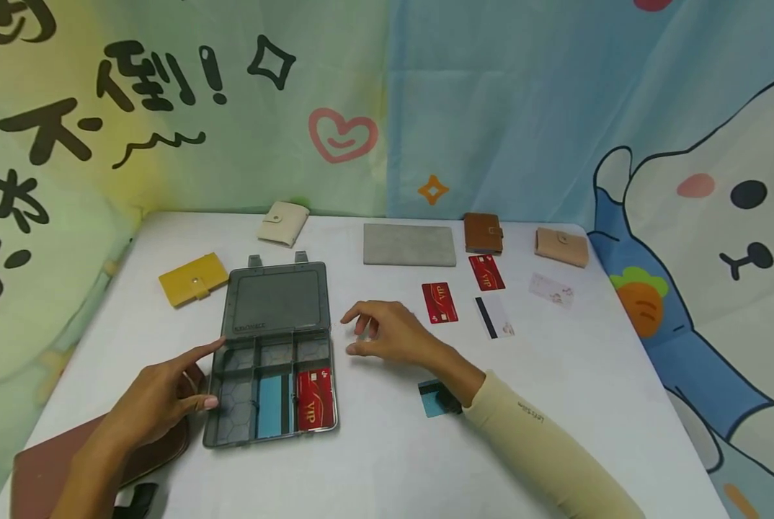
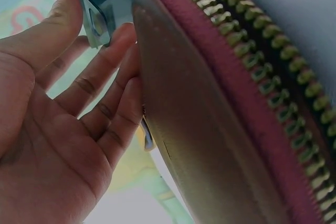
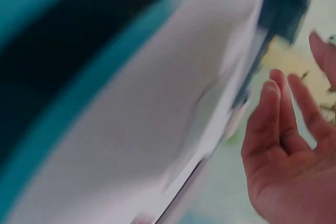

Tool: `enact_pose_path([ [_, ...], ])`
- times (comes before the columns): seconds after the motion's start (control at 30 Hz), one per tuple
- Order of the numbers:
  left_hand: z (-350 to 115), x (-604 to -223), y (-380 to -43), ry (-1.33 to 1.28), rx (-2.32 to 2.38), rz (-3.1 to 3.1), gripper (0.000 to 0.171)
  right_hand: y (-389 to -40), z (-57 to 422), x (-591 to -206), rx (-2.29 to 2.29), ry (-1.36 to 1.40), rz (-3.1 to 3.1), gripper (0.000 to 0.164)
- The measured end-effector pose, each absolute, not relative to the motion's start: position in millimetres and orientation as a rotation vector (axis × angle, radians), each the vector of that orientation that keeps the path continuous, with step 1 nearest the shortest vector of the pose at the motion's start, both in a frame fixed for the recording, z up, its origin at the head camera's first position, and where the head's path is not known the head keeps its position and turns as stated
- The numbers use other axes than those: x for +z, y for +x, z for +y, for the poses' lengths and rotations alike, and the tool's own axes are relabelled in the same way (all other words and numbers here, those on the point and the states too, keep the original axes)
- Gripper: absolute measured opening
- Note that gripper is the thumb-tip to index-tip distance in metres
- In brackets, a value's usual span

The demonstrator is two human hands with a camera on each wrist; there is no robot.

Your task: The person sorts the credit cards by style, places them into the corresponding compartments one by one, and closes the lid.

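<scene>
A grey translucent compartment box [image 1: 238, 427] lies with its lid [image 1: 275, 297] folded back. Along its left side, my left hand [image 1: 150, 400] rests index finger and thumb on the edge, spread apart. A blue card with a dark stripe [image 1: 272, 407] lies in the lower middle compartment, a red VIP card [image 1: 316, 398] in the lower right one. Right of the box, my right hand [image 1: 390, 331] hovers with nothing visible between its loosely bent fingers. Below my right wrist is another blue card [image 1: 431, 400], partly hidden. The left wrist view shows a brown zippered case [image 2: 178, 98] beside my left hand.
Two red cards [image 1: 440, 303] [image 1: 487, 272], a white striped card [image 1: 494, 318] and a pale card [image 1: 551, 290] lie on the right. Behind stand a cream wallet [image 1: 284, 223], grey flat case [image 1: 409, 245], brown wallet [image 1: 483, 233] and tan wallet [image 1: 561, 246]. A yellow wallet [image 1: 194, 280] lies left.
</scene>
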State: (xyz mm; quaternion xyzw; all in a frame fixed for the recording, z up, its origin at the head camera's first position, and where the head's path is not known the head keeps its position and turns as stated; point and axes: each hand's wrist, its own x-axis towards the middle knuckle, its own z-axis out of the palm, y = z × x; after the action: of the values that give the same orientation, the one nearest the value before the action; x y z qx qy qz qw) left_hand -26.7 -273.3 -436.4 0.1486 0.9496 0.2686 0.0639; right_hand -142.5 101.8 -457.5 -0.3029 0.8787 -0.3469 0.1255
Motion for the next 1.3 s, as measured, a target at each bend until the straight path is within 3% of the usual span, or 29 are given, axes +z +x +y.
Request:
enact_pose_path([
  [0.4, -273, -438, -28, 0.443, 0.825, 2.853, 0.088, -185, 169, -465, -0.715, -0.849, 2.546, 0.058],
  [0.87, -273, -439, -29, 0.433, 0.848, 2.840, 0.087, -186, 148, -455, -0.609, -0.865, 2.574, 0.035],
  [1.1, -274, -439, -27, 0.436, 0.842, 2.855, 0.087, -175, 135, -445, -0.824, -0.884, 2.555, 0.015],
  [1.3, -276, -439, -26, 0.424, 0.843, 2.850, 0.088, -159, 114, -436, -1.078, -0.916, 2.435, 0.036],
])
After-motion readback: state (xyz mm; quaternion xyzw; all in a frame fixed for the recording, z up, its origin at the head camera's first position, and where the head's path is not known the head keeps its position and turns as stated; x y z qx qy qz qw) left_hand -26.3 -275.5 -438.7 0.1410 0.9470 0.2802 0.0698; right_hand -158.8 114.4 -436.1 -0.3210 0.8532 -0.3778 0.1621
